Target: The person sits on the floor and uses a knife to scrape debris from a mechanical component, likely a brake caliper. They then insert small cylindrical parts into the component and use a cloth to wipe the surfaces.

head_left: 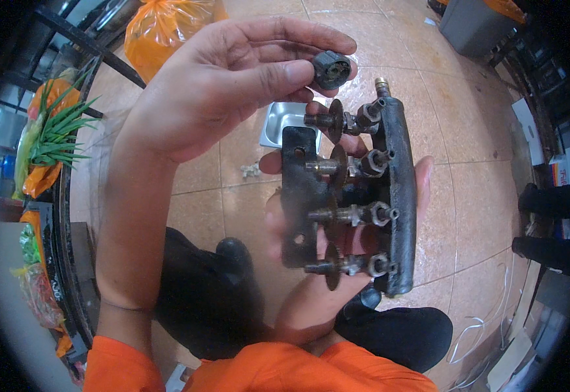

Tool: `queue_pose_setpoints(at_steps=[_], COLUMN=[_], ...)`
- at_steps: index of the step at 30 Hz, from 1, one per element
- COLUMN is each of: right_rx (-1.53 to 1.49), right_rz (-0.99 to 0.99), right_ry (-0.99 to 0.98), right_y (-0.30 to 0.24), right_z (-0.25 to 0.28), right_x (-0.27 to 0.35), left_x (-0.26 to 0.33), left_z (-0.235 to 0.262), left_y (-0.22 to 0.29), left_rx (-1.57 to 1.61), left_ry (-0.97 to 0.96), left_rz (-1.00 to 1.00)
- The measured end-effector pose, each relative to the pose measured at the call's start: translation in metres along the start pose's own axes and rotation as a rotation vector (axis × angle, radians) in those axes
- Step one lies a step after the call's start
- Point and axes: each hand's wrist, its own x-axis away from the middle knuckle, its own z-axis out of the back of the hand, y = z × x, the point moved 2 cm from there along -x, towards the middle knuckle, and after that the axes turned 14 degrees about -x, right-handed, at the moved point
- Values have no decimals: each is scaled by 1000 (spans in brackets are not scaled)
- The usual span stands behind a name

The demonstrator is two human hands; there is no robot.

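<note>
My left hand (232,75) is raised at the upper left of the manifold, its thumb and fingers closed on a small dark ridged knob (332,68). The knob's hollow underside faces right. Beneath it, my right hand (362,242) supports a blackened gas valve manifold (399,196) from below, with fingers wrapped round its sides; the palm is mostly hidden. Several valves with threaded stems and round discs stick out leftward from the manifold's pipe. A dark flat bracket plate (300,196) with holes runs along the stem ends. A brass fitting (381,87) tops the pipe.
A shallow steel pan (274,124) rests on the tiled floor beyond my hands. An orange plastic bag (161,39) stands at the upper left, near a rack with green leafy vegetables (56,130). At the upper right is a grey bin (475,27). White cord (471,333) lies lower right.
</note>
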Motion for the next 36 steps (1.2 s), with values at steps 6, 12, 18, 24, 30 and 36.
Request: queue_pose_setpoints(at_steps=[6, 12, 18, 24, 30, 36], right_rx=[501, 776, 820, 711, 668, 760], right_rz=[490, 731, 833, 651, 632, 623], right_ry=[212, 367, 392, 281, 226, 237], right_y=[28, 39, 39, 30, 28, 23], right_z=[10, -4, 2, 10, 15, 8], right_x=[0, -5, -7, 6, 5, 2], left_x=[8, 2, 4, 5, 4, 4], left_z=[2, 2, 2, 3, 1, 1], left_y=[3, 4, 3, 5, 5, 5], left_rx=[-18, 0, 17, 6, -4, -20], left_ry=[31, 4, 24, 25, 31, 43], left_rz=[9, -45, -42, -29, -2, -17])
